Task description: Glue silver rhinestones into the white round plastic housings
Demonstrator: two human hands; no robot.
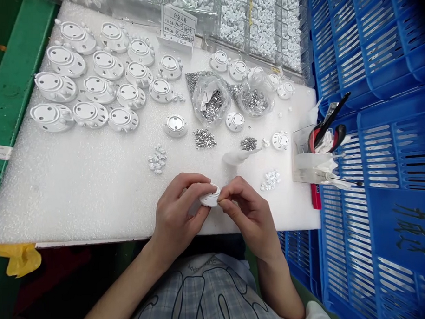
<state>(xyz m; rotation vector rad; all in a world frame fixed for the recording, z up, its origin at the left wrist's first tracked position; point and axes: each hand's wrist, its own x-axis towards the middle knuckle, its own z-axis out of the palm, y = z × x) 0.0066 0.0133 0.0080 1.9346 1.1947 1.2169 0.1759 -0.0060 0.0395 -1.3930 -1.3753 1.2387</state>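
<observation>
A small round white plastic part point(208, 200) is held between the thumb and fingers of my left hand point(181, 202), just above the front of the foam sheet. My right hand point(249, 212) pinches at the right edge of that part; whatever lies between thumb and forefinger is too small to name. Beyond the hands stands a white squeeze bottle point(235, 158) with a thin nozzle pointing right. Little heaps of shiny metal pieces point(204, 138) and darker metal pieces point(248, 143) lie farther back. Small white pieces form a pile point(157, 159) to the left and another pile point(271, 179) to the right.
Rows of white oval parts point(90, 114) cover the back left of the white foam sheet point(93, 183). Plastic bags point(211, 101) of metal pieces lie mid-back, before clear trays point(261, 26). At right stand a clear tool holder point(299, 155) and blue crates point(381, 198).
</observation>
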